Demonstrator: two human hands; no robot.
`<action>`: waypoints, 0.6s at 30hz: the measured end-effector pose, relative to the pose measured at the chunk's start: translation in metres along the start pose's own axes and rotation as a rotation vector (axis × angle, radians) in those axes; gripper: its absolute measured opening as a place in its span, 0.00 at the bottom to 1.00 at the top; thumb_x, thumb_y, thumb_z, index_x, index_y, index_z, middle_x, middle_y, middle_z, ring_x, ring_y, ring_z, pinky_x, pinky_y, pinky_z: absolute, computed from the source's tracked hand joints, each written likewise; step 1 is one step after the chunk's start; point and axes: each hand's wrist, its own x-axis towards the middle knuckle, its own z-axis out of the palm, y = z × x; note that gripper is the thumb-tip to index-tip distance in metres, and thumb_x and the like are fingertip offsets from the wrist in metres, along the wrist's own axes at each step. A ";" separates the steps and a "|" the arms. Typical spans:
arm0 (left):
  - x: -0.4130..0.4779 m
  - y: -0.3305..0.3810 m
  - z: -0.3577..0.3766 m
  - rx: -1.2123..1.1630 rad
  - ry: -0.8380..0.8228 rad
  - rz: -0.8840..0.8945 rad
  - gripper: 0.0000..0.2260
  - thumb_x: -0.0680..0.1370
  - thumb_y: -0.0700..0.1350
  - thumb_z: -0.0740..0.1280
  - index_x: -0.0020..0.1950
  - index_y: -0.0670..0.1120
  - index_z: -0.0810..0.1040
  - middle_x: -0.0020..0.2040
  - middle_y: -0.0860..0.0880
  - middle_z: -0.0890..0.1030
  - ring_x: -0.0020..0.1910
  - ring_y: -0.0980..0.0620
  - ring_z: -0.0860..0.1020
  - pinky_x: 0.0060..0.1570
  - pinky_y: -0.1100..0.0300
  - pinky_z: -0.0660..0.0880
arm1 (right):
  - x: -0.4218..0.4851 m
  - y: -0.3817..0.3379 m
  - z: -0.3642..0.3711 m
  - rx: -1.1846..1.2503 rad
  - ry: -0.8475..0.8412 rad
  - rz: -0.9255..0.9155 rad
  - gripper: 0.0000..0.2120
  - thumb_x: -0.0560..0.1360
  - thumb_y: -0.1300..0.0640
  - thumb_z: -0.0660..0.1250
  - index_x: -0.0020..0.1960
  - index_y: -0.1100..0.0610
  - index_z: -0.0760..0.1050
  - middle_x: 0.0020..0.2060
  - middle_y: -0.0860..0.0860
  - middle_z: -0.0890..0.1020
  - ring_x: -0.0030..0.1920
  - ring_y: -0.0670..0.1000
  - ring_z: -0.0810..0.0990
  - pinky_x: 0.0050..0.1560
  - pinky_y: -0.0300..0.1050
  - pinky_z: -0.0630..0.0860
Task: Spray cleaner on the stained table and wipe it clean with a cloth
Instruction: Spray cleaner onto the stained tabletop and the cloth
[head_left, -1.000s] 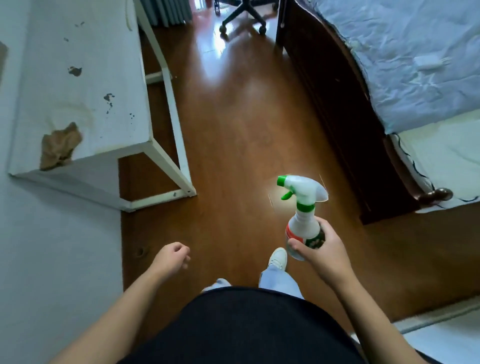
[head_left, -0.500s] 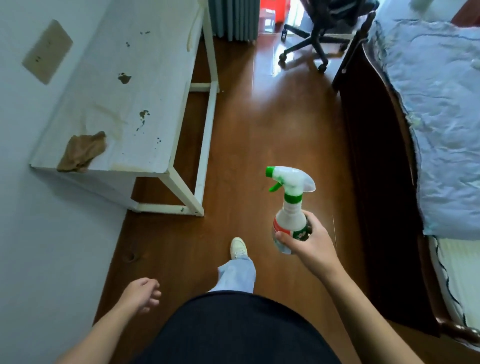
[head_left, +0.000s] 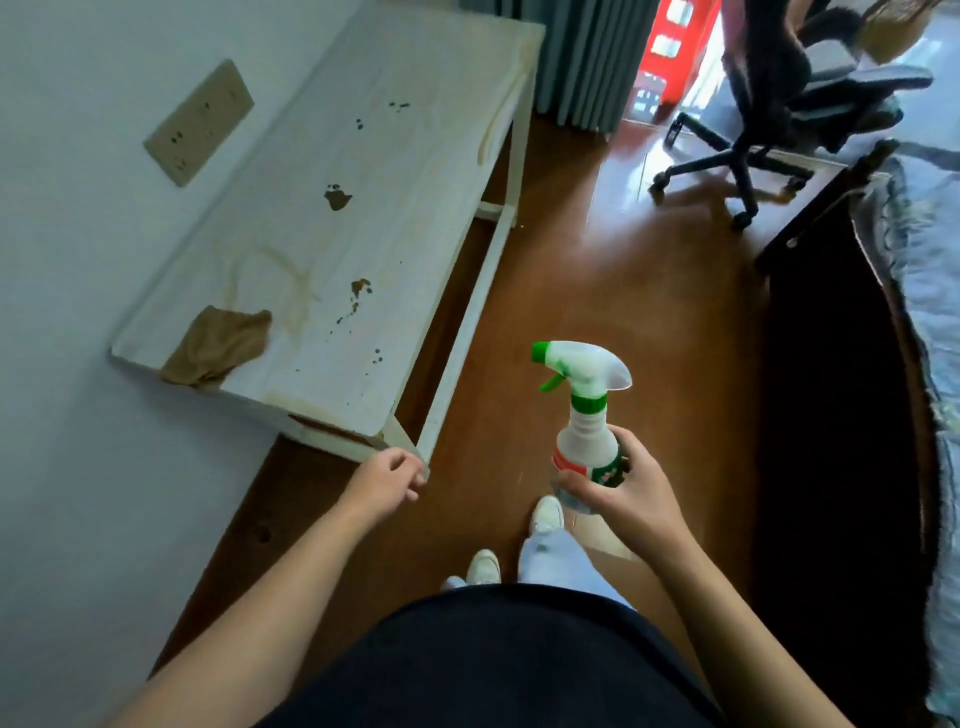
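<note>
Head view: The right hand (head_left: 626, 488) grips the lower body of a white spray bottle (head_left: 587, 415), held upright above the wooden floor (head_left: 597, 291), green nozzle toward the table. The left hand (head_left: 387, 480) hangs loosely curled, holding nothing, near the table's near corner; contact appears unlikely. The white table (head_left: 374, 249) against the wall carries dark stains (head_left: 337, 197). A brown cloth (head_left: 221, 345) lies crumpled at its near left corner.

One head-worn view looks forward and down: counter (head_left: 363, 218) upper left, floor (head_left: 649, 322) centre, arms entering from below.
</note>
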 end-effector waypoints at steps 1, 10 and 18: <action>0.005 -0.001 -0.005 -0.013 0.021 -0.014 0.10 0.85 0.51 0.60 0.55 0.50 0.80 0.50 0.50 0.83 0.48 0.51 0.83 0.45 0.60 0.77 | 0.017 -0.007 0.001 -0.012 -0.032 -0.011 0.24 0.65 0.48 0.80 0.57 0.41 0.75 0.49 0.44 0.82 0.47 0.45 0.82 0.48 0.45 0.81; -0.001 -0.068 -0.030 -0.337 0.245 -0.439 0.09 0.84 0.47 0.61 0.54 0.46 0.80 0.50 0.46 0.84 0.45 0.49 0.83 0.43 0.57 0.77 | 0.162 -0.085 0.050 -0.138 -0.463 -0.188 0.23 0.67 0.49 0.80 0.58 0.45 0.75 0.49 0.46 0.83 0.45 0.43 0.83 0.39 0.35 0.78; -0.056 -0.107 -0.003 -0.809 0.485 -0.780 0.08 0.84 0.45 0.63 0.56 0.44 0.80 0.52 0.44 0.85 0.51 0.44 0.84 0.52 0.51 0.79 | 0.233 -0.150 0.141 -0.406 -0.841 -0.397 0.27 0.64 0.42 0.79 0.59 0.43 0.72 0.49 0.43 0.82 0.48 0.44 0.81 0.48 0.49 0.82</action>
